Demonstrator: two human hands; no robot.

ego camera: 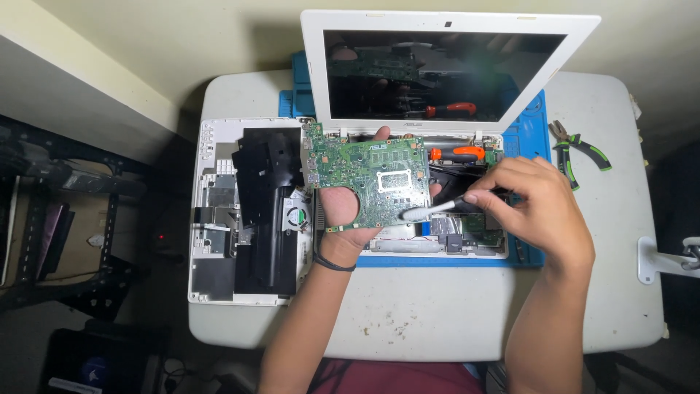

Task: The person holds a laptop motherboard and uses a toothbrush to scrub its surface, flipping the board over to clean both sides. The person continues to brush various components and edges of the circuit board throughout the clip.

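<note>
Two hands are busy here. Our left hand (343,219) holds the green board (368,179) from below, fingers curled round its edge, just above the open laptop (445,87). Our right hand (529,204) pinches a small brush (434,210), and its white tip touches the board's lower right edge.

To do this well, we think we should keep the board flat and steady, brush softly, and sweep the dust away from the shiny square chip (394,180).

A white mark sits near the board's top edge. A small grey mark sits under the dark screen. The white bottom cover (211,219) lies to the left on the worktop (437,314), with black sheets on it. Green pliers (580,149) lie at the right.
</note>
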